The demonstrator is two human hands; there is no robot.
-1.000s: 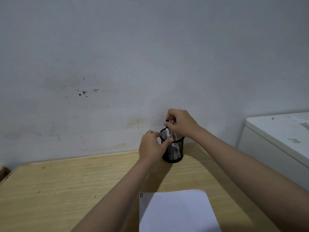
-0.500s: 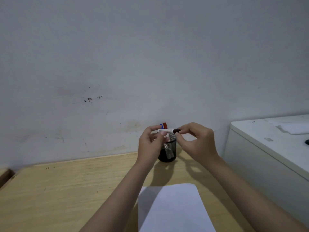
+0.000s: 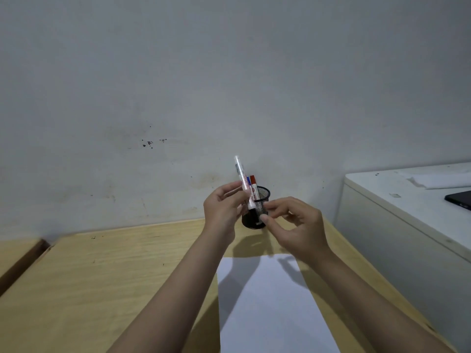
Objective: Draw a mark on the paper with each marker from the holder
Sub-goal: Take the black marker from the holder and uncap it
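My left hand (image 3: pixel 224 208) grips a white marker (image 3: pixel 243 182) by its barrel. The marker stands nearly upright, its black cap (image 3: pixel 252 215) at the lower end. My right hand (image 3: pixel 297 228) hovers just right of that cap, thumb and forefinger apart and nothing visible between them. Behind both hands stands the black mesh holder (image 3: pixel 262 197) with a blue marker (image 3: pixel 248 180) and a red marker (image 3: pixel 252 180) sticking out. A white sheet of paper (image 3: pixel 270 301) lies on the wooden table (image 3: pixel 102 276) between my forearms.
A white cabinet (image 3: pixel 382 225) stands along the table's right side, with a dark flat device (image 3: pixel 460 200) and a white sheet (image 3: pixel 443 180) on top. A stained wall rises behind the holder. At far left a gap (image 3: pixel 20 263) splits the table.
The marker was lifted out of the holder, held level between both hands, and has now swung nearly upright in my left hand. My right hand has come off its black end.
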